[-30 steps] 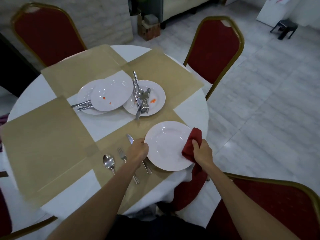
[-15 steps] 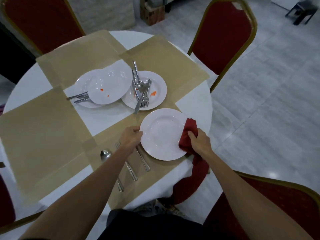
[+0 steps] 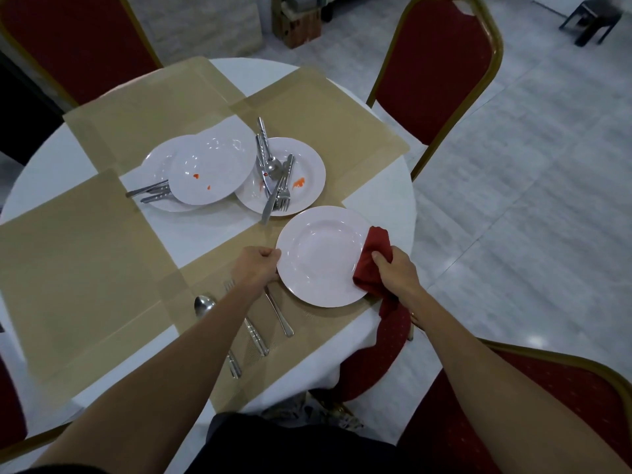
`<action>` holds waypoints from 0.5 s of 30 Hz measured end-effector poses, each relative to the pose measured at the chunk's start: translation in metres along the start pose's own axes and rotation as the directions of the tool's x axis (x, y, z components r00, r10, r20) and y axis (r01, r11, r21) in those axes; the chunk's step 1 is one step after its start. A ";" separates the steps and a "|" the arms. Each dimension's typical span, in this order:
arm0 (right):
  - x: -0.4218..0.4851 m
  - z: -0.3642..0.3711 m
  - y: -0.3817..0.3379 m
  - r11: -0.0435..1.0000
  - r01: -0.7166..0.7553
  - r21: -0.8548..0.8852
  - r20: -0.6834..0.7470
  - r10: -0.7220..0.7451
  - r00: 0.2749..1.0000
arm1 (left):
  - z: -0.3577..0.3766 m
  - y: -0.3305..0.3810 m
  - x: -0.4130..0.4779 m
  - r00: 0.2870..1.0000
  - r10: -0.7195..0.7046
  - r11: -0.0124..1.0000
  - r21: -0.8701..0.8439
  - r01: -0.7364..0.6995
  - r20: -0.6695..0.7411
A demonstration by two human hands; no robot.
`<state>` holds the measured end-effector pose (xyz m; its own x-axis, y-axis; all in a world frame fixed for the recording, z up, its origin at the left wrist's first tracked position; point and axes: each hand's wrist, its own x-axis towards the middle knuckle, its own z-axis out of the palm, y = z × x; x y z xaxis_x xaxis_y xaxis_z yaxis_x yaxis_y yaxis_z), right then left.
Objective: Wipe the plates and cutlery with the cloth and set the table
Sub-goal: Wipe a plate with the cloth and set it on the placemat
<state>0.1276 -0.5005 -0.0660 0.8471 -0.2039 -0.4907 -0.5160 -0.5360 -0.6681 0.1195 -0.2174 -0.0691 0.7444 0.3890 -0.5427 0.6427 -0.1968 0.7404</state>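
Observation:
A clean white plate [image 3: 319,256] sits over the near placemat [image 3: 219,278] at the table's right edge. My left hand [image 3: 256,266] grips its left rim. My right hand [image 3: 396,273] grips its right rim together with a red cloth [image 3: 374,260]. A spoon [image 3: 203,306], a fork [image 3: 251,331] and a knife [image 3: 280,316] lie on the mat left of the plate, partly under my left forearm. In the middle, a stained plate [image 3: 213,172] rests on another plate with cutlery [image 3: 150,193] under it. A third stained plate [image 3: 307,176] carries a heap of cutlery [image 3: 273,169].
The round table [image 3: 376,213] has a white cloth and several tan placemats [image 3: 68,261]. Red chairs with gold frames stand around it: one at the far right [image 3: 434,63], one at the far left [image 3: 75,39], one at the near right [image 3: 547,405]. Tiled floor lies to the right.
The view has tipped down and closer. The plate has shifted slightly toward the dirty plates, with both hands still on its rims. The cloth stays in my right hand.

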 end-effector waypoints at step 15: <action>0.000 0.004 -0.005 0.999 0.021 -0.041 -0.004 -0.021 1.000 | 0.003 -0.001 -0.003 0.998 0.033 0.997 0.069 -0.029 -0.050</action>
<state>0.1294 -0.4946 -0.0649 0.8585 -0.1958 -0.4741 -0.4924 -0.5730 -0.6551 0.1172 -0.2211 -0.0692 0.7550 0.4269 -0.4977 0.6316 -0.2695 0.7269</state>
